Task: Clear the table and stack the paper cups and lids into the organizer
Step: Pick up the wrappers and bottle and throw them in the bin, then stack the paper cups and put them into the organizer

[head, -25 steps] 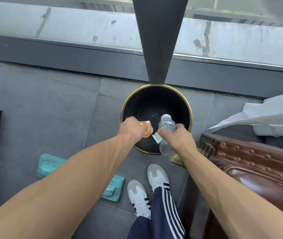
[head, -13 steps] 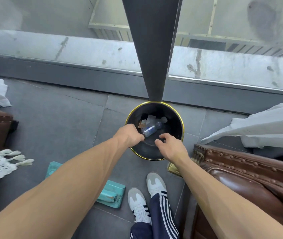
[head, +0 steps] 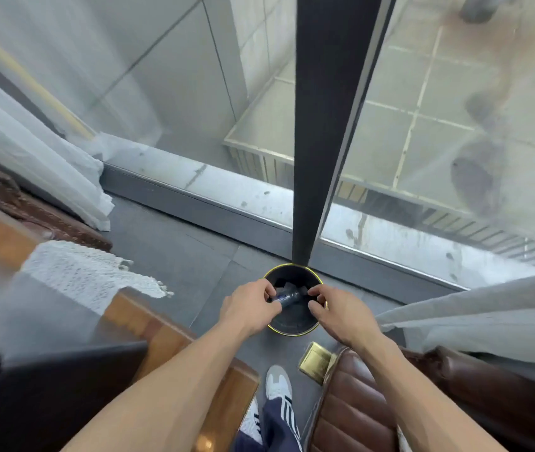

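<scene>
- A person stands over a black bin with a gold rim, both hands held above its mouth, beside a floor-to-ceiling window.
- The left hand is loosely curled with nothing seen in it; the right hand is spread, fingers apart, also empty.
- A plastic bottle lies inside the bin between the two hands, with other scraps beside it; motion blur makes it hard to say whether a fingertip touches the bottle.
- Judged from this, the step in hand is the clearing part of the job: rubbish off the table has gone into the bin, and the hands appear to be at the point of letting go.
- No paper cups, lids or organizer appear in view, so the stacking looks not yet begun.
- The next move calls for drawing both hands back from the bin and turning to the table at the left, where the cups and lids would have to be found.
- The floor is dark grey tile; a brass floor plate lies just beside a brown leather chair.
- The wooden table carries a white lace cloth; pale curtains hang at both sides, and a dark window post rises behind the bin.
</scene>
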Available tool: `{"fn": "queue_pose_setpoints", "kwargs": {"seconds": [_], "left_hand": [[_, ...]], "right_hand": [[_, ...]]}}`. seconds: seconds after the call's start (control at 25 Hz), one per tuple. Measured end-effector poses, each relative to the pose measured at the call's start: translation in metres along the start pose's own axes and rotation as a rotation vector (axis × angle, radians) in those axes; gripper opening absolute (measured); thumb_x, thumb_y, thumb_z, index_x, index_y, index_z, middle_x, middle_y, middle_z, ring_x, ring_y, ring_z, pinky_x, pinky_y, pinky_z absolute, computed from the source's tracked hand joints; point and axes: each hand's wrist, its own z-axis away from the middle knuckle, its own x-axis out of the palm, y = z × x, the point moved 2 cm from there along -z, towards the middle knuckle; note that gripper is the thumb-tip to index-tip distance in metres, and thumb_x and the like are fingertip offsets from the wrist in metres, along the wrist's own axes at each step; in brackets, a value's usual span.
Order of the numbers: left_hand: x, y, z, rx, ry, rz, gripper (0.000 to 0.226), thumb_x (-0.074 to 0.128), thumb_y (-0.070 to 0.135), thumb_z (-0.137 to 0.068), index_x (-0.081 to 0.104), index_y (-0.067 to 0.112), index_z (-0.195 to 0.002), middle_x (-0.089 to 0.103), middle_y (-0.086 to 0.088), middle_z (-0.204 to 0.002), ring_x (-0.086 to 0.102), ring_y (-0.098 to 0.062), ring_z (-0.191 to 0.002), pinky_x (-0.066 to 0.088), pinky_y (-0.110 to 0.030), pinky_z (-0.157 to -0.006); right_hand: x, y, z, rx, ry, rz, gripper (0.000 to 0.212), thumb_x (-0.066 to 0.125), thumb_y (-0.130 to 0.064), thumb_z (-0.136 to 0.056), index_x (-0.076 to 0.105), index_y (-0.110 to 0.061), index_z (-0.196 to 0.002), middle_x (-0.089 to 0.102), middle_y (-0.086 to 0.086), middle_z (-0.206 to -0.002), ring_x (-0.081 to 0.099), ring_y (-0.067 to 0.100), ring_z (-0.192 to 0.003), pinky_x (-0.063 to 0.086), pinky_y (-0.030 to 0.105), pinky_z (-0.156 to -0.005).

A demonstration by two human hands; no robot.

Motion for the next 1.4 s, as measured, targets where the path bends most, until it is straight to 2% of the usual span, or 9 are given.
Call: {"fn": "queue_pose_setpoints", "kwargs": {"seconds": [0.12, 0.24, 0.36, 0.52, 0.72, 0.92, 1.04, 1.2, 1.4], "left_hand": [[-0.032, -0.007, 0.059, 0.044, 0.082, 0.210, 0.016, 0.066, 0.033, -0.083, 0.063, 0.031, -0.099, 0.067, 0.008, -0.109, 0.060, -0.016, -0.109, 0.045, -0.032, -0.095], [-0.053, -0.020, 0.112, 0.069, 0.181, 0.369, 0.014, 0.068, 0.031, -0.084, 0.063, 0.033, -0.096, 0.067, 0.014, -0.104, 0.060, -0.007, -0.103, 0.042, -0.023, -0.086], [-0.062, -0.035, 0.162, 0.128, 0.281, 0.385, 0.013, 0.068, 0.031, -0.085, 0.066, 0.029, -0.098, 0.068, 0.014, -0.100, 0.061, -0.005, -0.093, 0.046, -0.028, -0.092], [-0.057, -0.061, 0.219, 0.151, 0.341, 0.285, 0.015, 0.059, 0.044, -0.084, 0.064, 0.033, -0.092, 0.064, 0.019, -0.100, 0.058, -0.007, -0.101, 0.045, -0.033, -0.093], [-0.037, -0.105, 0.267, -0.001, 0.355, 0.233, 0.027, 0.053, 0.053, -0.088, 0.062, 0.036, -0.106, 0.061, 0.020, -0.114, 0.053, -0.005, -0.112, 0.040, -0.027, -0.091], [-0.018, -0.158, 0.311, -0.147, 0.291, 0.280, 0.028, 0.051, 0.057, -0.089, 0.061, 0.037, -0.106, 0.060, 0.016, -0.116, 0.054, -0.010, -0.109, 0.045, -0.036, -0.095], [-0.003, -0.194, 0.344, -0.243, 0.266, 0.304, 0.028, 0.049, 0.060, -0.087, 0.060, 0.037, -0.099, 0.059, 0.020, -0.107, 0.056, -0.009, -0.098, 0.048, -0.033, -0.082], [0.015, -0.245, 0.392, -0.326, 0.278, 0.333, 0.026, 0.047, 0.060, -0.087, 0.059, 0.041, -0.100, 0.059, 0.025, -0.107, 0.053, 0.001, -0.091, 0.038, -0.022, -0.064], [0.043, -0.308, 0.450, -0.405, 0.222, 0.338, 0.029, 0.049, 0.058, -0.089, 0.059, 0.037, -0.107, 0.060, 0.022, -0.110, 0.056, -0.005, -0.098, 0.044, -0.029, -0.075]], "right_hand": [[-0.035, -0.033, 0.054, -0.132, 0.037, 0.041, 0.033, 0.048, -0.035, -0.094, 0.061, -0.033, -0.124, 0.068, -0.004, -0.115, 0.063, 0.023, -0.104, 0.051, 0.036, -0.080], [-0.054, -0.059, 0.097, -0.254, 0.062, 0.098, 0.031, 0.048, -0.036, -0.096, 0.062, -0.037, -0.123, 0.066, -0.006, -0.117, 0.062, 0.019, -0.105, 0.044, 0.032, -0.075], [-0.063, -0.077, 0.131, -0.365, 0.086, 0.162, 0.029, 0.048, -0.038, -0.098, 0.062, -0.039, -0.123, 0.066, -0.012, -0.119, 0.061, 0.015, -0.108, 0.044, 0.031, -0.077], [-0.062, -0.094, 0.159, -0.499, 0.159, 0.296, 0.025, 0.051, -0.040, -0.097, 0.064, -0.041, -0.119, 0.068, -0.018, -0.117, 0.063, 0.012, -0.107, 0.045, 0.030, -0.076], [-0.030, -0.119, 0.163, -0.692, -0.057, 0.485, 0.029, 0.047, -0.045, -0.098, 0.060, -0.041, -0.124, 0.064, -0.017, -0.127, 0.061, 0.011, -0.114, 0.050, 0.032, -0.082], [0.014, -0.157, 0.167, -0.818, -0.274, 0.658, 0.034, 0.046, -0.046, -0.099, 0.056, -0.038, -0.131, 0.062, -0.011, -0.129, 0.060, 0.014, -0.116, 0.052, 0.036, -0.086], [0.043, -0.179, 0.177, -0.919, -0.364, 0.753, 0.037, 0.044, -0.048, -0.099, 0.052, -0.040, -0.134, 0.061, -0.011, -0.130, 0.060, 0.015, -0.115, 0.051, 0.034, -0.083], [0.091, -0.213, 0.201, -1.051, -0.455, 0.865, 0.039, 0.043, -0.048, -0.100, 0.049, -0.039, -0.137, 0.061, -0.007, -0.131, 0.063, 0.019, -0.110, 0.047, 0.034, -0.080], [0.154, -0.241, 0.238, -1.137, -0.501, 0.960, 0.041, 0.043, -0.047, -0.100, 0.047, -0.037, -0.140, 0.060, -0.003, -0.136, 0.062, 0.022, -0.114, 0.050, 0.035, -0.087]]}}
